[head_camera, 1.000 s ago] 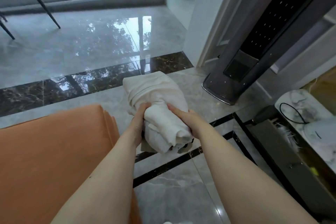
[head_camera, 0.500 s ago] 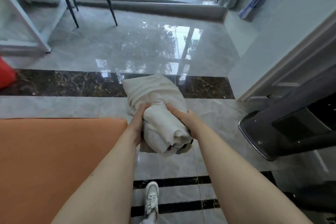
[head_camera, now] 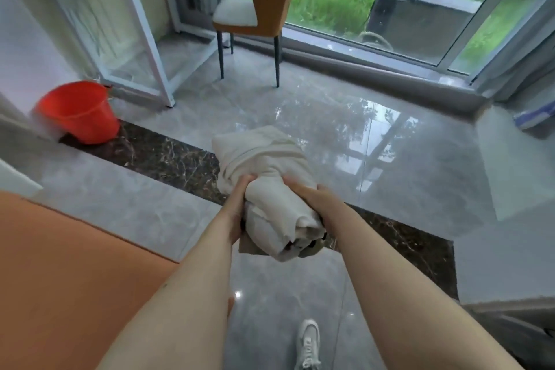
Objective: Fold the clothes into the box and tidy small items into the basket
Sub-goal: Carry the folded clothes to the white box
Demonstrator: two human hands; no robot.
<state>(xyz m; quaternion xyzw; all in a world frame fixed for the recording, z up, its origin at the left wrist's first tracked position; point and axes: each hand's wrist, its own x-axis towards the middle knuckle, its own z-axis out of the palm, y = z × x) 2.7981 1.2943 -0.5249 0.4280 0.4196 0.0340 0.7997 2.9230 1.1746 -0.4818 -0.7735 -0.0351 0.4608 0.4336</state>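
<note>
The round red plastic bucket point(head_camera: 78, 112) on the floor at far left shows nothing of its inside from here. At centre, the rolled bundle of cream-white soft cloth point(head_camera: 267, 186) is carried in the air above the grey tiles; it looks light and limp, best gripped round its middle so no layer slides out. The left hand point(head_camera: 237, 213) and right hand point(head_camera: 312, 204) curl round its sides, fingers wrapped onto it

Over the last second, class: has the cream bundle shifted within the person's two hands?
No. The bundle sits alike between left hand and right hand; only the room swung.
</note>
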